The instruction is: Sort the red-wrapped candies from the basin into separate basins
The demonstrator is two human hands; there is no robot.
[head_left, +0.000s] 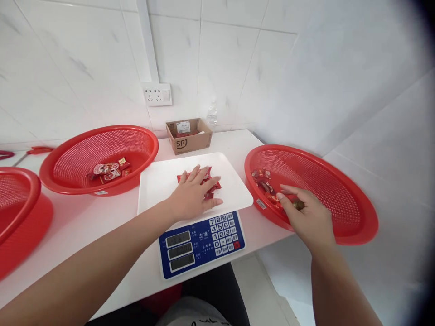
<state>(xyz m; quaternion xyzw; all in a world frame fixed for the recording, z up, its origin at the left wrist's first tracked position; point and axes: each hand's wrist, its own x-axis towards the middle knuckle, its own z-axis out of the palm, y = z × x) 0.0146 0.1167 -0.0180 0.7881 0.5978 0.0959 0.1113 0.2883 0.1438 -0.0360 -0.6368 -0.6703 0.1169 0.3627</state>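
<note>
My left hand lies with fingers spread over several red wrapped candies on the white pan of a digital scale. The palm and fingers hide part of that pile. Inside the rim of the right red basket, my right hand is curled, thumb and fingers around a green-gold wrapped candy. More red wrapped candies lie in this basket beside the fingertips. Whether other pieces are within the right hand is hidden.
Left of the scale stands another red basket with several wrapped pieces. A third red basket is cut off at the left edge. Behind the scale are a cardboard box and a clear plastic bottle, near the tiled wall.
</note>
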